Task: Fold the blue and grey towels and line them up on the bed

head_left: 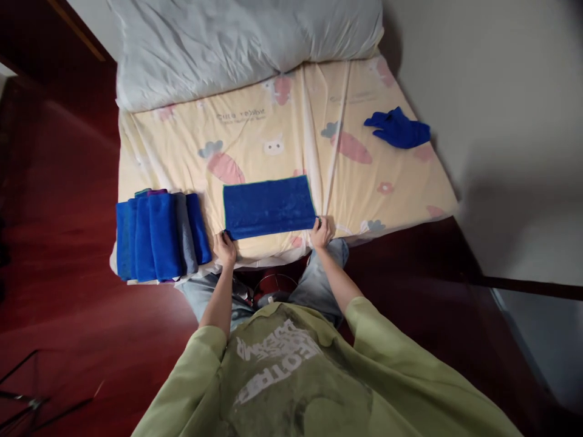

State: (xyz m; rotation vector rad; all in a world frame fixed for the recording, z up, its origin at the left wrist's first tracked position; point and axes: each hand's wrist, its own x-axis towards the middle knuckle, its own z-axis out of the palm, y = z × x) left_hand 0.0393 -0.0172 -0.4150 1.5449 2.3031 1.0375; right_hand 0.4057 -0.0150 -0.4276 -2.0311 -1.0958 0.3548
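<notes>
A blue towel [269, 207] with a thin green edge lies flat on the bed in front of me, in a rectangle wider than it is deep. At its near left corner my left hand [225, 247] is closed, pinching the cloth. My right hand [321, 232] pinches the near right corner in the same way. To the left, a row of folded towels [157, 237], mostly blue with a grey one among them, rests by the bed's near edge. One crumpled blue cloth [399, 128] lies apart at the far right.
The bed [273, 145] has a pale yellow sheet printed with carrots and rabbits. A puffy light-grey quilt [246, 45] is heaped across its far end. A wall [496, 121] stands along the right. Black thin metal legs [34, 400] stand on the dark red floor at lower left.
</notes>
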